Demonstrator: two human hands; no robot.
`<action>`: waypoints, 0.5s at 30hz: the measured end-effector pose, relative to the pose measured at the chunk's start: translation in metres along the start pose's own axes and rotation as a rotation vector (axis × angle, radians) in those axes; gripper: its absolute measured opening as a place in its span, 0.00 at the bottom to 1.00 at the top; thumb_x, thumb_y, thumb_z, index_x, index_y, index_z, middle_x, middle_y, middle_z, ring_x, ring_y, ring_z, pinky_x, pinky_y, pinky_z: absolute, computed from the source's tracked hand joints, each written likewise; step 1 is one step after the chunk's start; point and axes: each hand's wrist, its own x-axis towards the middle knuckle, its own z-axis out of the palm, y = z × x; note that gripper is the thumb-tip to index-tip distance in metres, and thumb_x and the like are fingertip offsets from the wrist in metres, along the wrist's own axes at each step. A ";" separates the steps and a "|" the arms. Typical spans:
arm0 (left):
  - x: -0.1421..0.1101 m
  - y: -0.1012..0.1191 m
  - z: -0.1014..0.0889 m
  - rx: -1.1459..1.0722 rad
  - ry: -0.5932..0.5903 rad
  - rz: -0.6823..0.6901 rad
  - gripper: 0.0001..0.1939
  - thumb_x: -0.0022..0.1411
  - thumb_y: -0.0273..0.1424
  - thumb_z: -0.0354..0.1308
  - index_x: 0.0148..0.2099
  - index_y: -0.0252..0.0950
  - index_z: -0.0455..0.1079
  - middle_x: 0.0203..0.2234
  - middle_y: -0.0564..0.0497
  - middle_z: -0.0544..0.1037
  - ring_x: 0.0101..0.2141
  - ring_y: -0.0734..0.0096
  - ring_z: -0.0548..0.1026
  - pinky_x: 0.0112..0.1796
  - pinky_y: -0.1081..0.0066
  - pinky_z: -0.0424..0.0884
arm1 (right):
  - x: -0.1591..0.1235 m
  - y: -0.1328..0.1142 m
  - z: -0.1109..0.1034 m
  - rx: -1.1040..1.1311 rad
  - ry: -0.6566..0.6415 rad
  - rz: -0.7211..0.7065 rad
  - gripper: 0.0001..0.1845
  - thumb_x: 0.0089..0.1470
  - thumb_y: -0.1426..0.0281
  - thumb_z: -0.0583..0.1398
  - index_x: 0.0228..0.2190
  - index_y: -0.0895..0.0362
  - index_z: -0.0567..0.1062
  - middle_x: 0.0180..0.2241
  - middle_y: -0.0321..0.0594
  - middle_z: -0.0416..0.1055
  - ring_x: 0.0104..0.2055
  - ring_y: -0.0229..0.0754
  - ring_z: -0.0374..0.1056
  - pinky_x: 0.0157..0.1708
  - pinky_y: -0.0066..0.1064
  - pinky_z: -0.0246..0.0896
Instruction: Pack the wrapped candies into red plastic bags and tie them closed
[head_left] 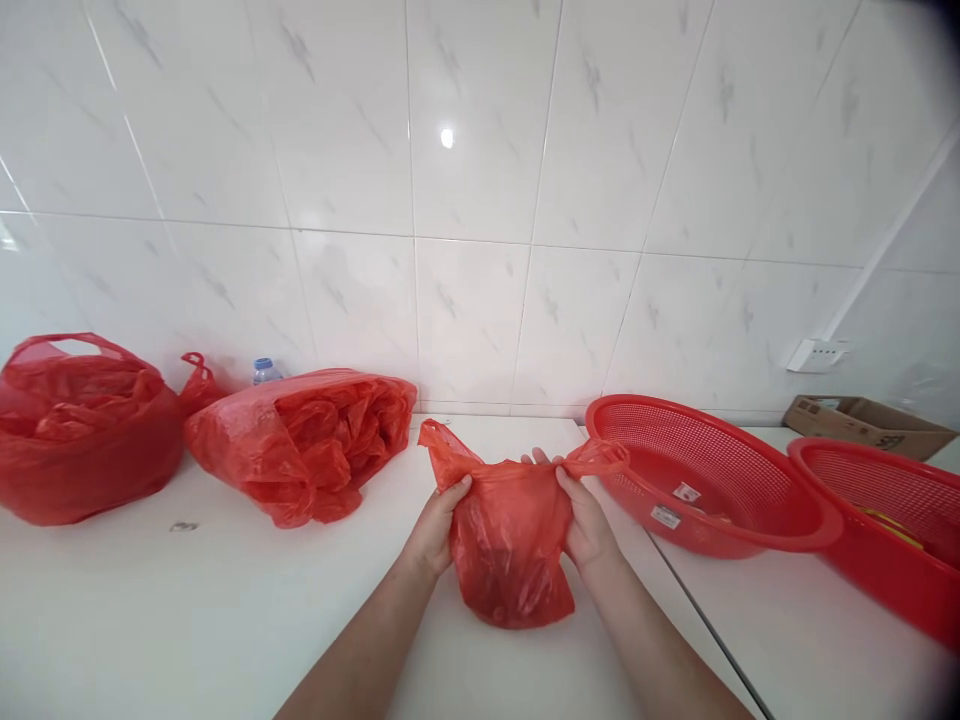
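Between my two hands hangs a small red plastic bag, its handles sticking out to the left and right at the top. Something dark bulges in its lower part, but the red film hides what it is. My left hand grips the bag's upper left edge, thumb in front. On the other side my right hand pinches the upper right edge, with some fingertips showing behind the bag. The bag's bottom is just above or on the white table; I cannot tell which.
A large bag stuffed with red plastic bags stands far left, beside another heap of red bags. Behind them is a blue-capped bottle. Two red baskets, one round and one partly cut off, sit right, near a cardboard box.
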 end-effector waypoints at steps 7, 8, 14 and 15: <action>0.007 -0.016 -0.011 0.075 -0.032 -0.104 0.17 0.53 0.38 0.60 0.39 0.30 0.71 0.36 0.39 0.78 0.40 0.55 0.76 0.44 0.60 0.71 | -0.005 0.027 0.005 -0.129 -0.096 0.187 0.18 0.48 0.51 0.58 0.28 0.54 0.70 0.15 0.27 0.48 0.18 0.32 0.48 0.24 0.27 0.52; 0.005 -0.016 -0.011 0.074 -0.044 -0.111 0.17 0.53 0.40 0.60 0.38 0.31 0.71 0.35 0.39 0.78 0.40 0.54 0.76 0.43 0.60 0.71 | -0.008 0.029 0.007 -0.153 -0.126 0.212 0.23 0.49 0.46 0.55 0.29 0.54 0.70 0.16 0.28 0.48 0.18 0.32 0.48 0.24 0.27 0.52; -0.007 -0.018 -0.010 0.114 -0.123 -0.084 0.18 0.55 0.43 0.58 0.41 0.33 0.70 0.31 0.43 0.78 0.36 0.56 0.77 0.38 0.60 0.73 | -0.014 0.044 0.006 -0.316 -0.149 0.289 0.22 0.50 0.49 0.59 0.33 0.56 0.73 0.14 0.28 0.53 0.18 0.32 0.49 0.22 0.26 0.46; -0.007 -0.018 -0.011 0.111 -0.119 -0.072 0.17 0.55 0.42 0.59 0.41 0.33 0.69 0.30 0.44 0.78 0.34 0.57 0.78 0.37 0.62 0.73 | -0.015 0.045 0.005 -0.326 -0.153 0.277 0.22 0.48 0.52 0.61 0.40 0.54 0.72 0.14 0.27 0.53 0.17 0.31 0.48 0.22 0.25 0.44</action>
